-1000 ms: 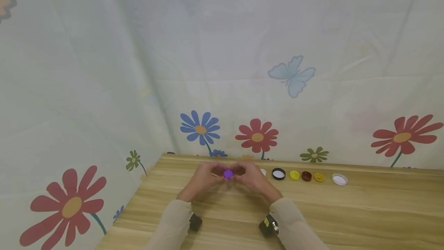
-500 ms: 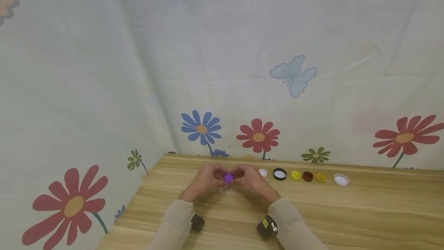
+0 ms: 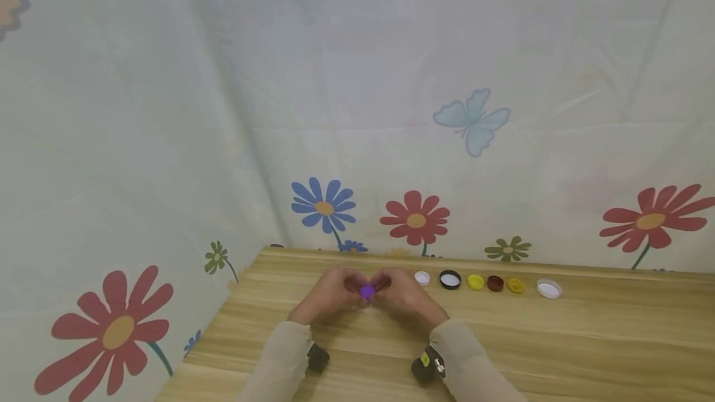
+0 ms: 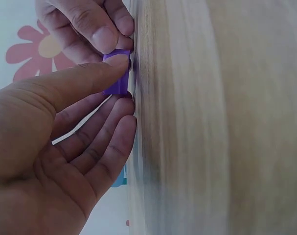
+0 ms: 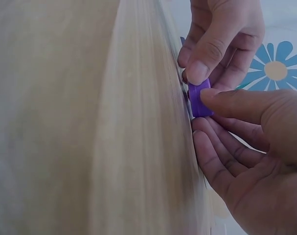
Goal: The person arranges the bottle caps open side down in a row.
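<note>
**Purple cap (image 3: 367, 292), held from both sides**

It is between my left hand (image 3: 332, 289) and my right hand (image 3: 400, 291), low over the table (image 3: 586, 346), to the left of a row of small pieces; whether it touches the wood, I cannot tell. Both hands pinch it: my left thumb (image 4: 89, 78) lies on it from one side, my right thumb (image 5: 236, 104) from the other, and the forefingers are partly hidden behind. My other fingers are half bent, loosely spread, and hold nothing.

About progress, I judge only from how things lie. Six pieces are already down, apart from my fingers: a white cap (image 3: 422, 278), a black lid (image 3: 450, 280), a yellow cap (image 3: 476, 281), a brown cap (image 3: 494, 283), an orange cap (image 3: 516, 285) and a pale lid (image 3: 549, 289). What is left, I think, is the purple one, which is not yet released.

It looks like hard plastic, short and thick, with fine ridges on its side, as I believe. The black lid and the pale lid are wider, round and shallow, whitish inside. The table shows long, pale brown grain, and behind it hangs a flowered cloth (image 3: 357, 79) with soft folds
</note>
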`<state>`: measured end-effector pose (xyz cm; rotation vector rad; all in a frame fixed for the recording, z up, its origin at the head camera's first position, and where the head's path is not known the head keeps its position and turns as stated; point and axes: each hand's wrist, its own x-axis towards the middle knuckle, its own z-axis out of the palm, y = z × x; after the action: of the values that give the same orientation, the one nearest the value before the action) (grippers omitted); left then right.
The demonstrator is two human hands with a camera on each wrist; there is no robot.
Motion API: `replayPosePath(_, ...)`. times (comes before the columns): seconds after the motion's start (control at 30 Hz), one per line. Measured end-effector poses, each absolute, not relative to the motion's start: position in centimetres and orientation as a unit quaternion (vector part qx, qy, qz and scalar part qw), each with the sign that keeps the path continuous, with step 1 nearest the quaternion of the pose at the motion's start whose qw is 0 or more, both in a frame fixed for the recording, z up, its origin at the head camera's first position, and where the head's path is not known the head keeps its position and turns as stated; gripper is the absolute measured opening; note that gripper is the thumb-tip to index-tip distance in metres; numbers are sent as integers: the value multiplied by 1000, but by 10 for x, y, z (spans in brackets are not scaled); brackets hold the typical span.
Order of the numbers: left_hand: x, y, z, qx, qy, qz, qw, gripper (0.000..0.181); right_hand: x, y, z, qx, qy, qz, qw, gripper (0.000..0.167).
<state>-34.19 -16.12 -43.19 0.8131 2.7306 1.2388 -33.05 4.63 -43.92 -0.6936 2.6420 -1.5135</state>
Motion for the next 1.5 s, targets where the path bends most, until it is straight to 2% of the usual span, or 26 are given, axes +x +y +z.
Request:
replayPosePath(0.67,-339,-167,-430,254,880,400,30,28,-331,40,-437,-230,861,-453,2,21)
replayPosePath(1.1,-343,-173,-425,237,884,401,29,32,-333,49,-427,-200,859,-471,23,22)
replayPosePath(1.33,-353,-168,-425,221,883,415,-2,27,-337,57,-424,-191,857,-478,-18,22)
replayPosePath(1.5,-359,-160,-425,218,878,427,-23,31,-341,61,-423,-186,848,-493,-46,23)
